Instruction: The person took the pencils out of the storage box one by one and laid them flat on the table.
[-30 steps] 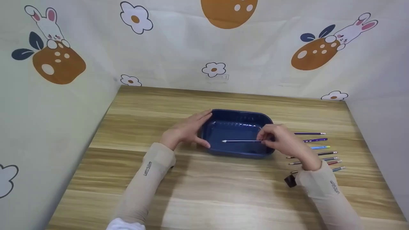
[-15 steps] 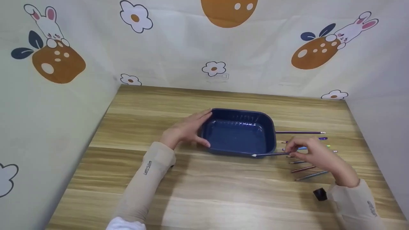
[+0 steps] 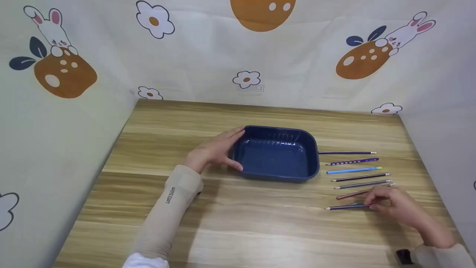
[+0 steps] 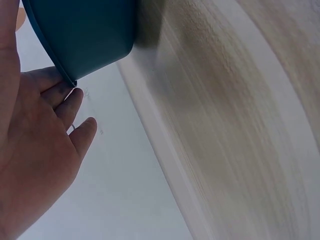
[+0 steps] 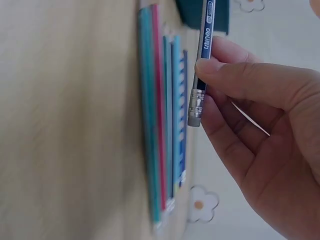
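In the head view, my left hand (image 3: 215, 150) spreads along the left end of a dark blue rectangular dish (image 3: 277, 178), fingertips at its rim and thumb by the near corner. My right hand (image 3: 396, 206) pinches a dark blue pencil (image 3: 346, 207) near its eraser end, the pale tip pointing left. The right wrist view shows this pencil's silver ferrule and grey eraser below the thumb. Beneath that hand lies a teal pencil (image 5: 148, 110), mostly covered in the head view. A red pencil (image 3: 351, 194) lies just beyond it.
Right of the dish, several more pencils lie in a row: a dark one (image 3: 346, 152) at its rim, a dotted purple one (image 3: 353, 161), a light blue one (image 3: 351, 171), a black one (image 3: 360, 177) and a grey-blue one (image 3: 362, 184). Patterned cloth walls (image 3: 200, 56) enclose the table.
My right hand has carried the dark blue pencil out from over the dish, rightward and toward the near end of the pencil row. The left hand stays at the dish.
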{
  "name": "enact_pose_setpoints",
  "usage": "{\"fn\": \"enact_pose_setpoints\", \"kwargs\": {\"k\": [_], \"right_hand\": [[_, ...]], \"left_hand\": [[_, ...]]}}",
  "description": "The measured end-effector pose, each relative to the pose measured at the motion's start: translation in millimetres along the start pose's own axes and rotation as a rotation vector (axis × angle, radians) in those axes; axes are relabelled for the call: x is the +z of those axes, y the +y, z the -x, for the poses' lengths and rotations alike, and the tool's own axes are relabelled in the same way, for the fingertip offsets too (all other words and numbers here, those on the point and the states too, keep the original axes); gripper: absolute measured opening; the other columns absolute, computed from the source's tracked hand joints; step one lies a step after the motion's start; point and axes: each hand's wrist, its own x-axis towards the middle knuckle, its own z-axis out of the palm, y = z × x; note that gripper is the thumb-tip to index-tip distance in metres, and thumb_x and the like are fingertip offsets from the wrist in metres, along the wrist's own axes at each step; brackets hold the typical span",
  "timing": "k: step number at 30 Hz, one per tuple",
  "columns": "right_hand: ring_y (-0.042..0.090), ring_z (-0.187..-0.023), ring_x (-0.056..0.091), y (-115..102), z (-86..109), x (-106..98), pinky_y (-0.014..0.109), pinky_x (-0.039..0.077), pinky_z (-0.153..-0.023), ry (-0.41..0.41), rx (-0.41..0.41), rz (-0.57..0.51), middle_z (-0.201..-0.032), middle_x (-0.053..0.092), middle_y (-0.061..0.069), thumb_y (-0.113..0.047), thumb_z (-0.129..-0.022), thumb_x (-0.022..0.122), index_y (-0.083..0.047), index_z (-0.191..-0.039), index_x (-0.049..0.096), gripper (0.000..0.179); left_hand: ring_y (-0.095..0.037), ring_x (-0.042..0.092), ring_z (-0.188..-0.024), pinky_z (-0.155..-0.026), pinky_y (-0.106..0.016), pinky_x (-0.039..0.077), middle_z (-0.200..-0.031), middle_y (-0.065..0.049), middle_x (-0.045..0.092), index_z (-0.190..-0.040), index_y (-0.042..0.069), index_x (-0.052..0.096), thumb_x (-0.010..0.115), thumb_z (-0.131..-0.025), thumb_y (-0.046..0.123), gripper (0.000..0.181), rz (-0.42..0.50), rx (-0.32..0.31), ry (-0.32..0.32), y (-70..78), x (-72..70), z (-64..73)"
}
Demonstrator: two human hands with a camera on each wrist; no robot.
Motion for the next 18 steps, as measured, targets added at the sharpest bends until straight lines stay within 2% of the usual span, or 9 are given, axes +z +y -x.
{"fn": "enact_pose_setpoints", "kwargs": {"k": [6, 10, 15, 18], "right_hand": [[-0.012, -0.084, 0.058, 20.7, 18.0, 3.0, 0.007, 0.052, -0.07, -0.005, 0.057, 0.088, -0.082, 0.071, -0.002, 0.014, -0.069, 0.077, -0.019, -0.08, 0.07, 0.035], [-0.012, -0.08, 0.056, 26.2, 18.0, 4.4, 0.01, 0.052, -0.064, 0.016, 0.063, 0.15, -0.078, 0.069, -0.004, 0.016, -0.065, 0.078, -0.019, -0.077, 0.069, 0.038], [-0.011, -0.074, 0.054, 29.6, 14.9, 5.0, 0.012, 0.05, -0.06, 0.091, 0.03, 0.269, -0.076, 0.065, -0.006, 0.018, -0.057, 0.081, -0.021, -0.073, 0.065, 0.045], [-0.011, -0.075, 0.054, 29.3, 14.1, 2.9, 0.015, 0.051, -0.06, 0.097, 0.053, 0.321, -0.077, 0.064, -0.008, 0.017, -0.056, 0.081, -0.023, -0.073, 0.064, 0.047]], "left_hand": [[-0.025, 0.01, -0.157, -0.129, -0.043, 0.015, -0.171, -0.002, 0.004, -0.161, 0.012, 0.012, 0.083, -0.07, 0.059, 0.124, 0.019, -0.008, 0.0, -3.0, -0.8, 1.7], [-0.024, 0.009, -0.157, -0.129, -0.043, 0.015, -0.171, -0.002, 0.003, -0.161, 0.013, 0.011, 0.082, -0.07, 0.06, 0.125, 0.024, -0.02, -0.004, -3.8, -1.2, 3.8], [-0.023, 0.008, -0.157, -0.129, -0.043, 0.014, -0.171, 0.0, 0.001, -0.162, 0.014, 0.01, 0.081, -0.069, 0.062, 0.126, 0.019, -0.025, 0.0, -4.1, -0.7, 4.8], [-0.023, 0.007, -0.157, -0.129, -0.043, 0.014, -0.171, 0.001, 0.001, -0.162, 0.015, 0.01, 0.081, -0.069, 0.062, 0.126, 0.029, -0.021, 0.004, -4.0, -0.3, 5.4]]}}
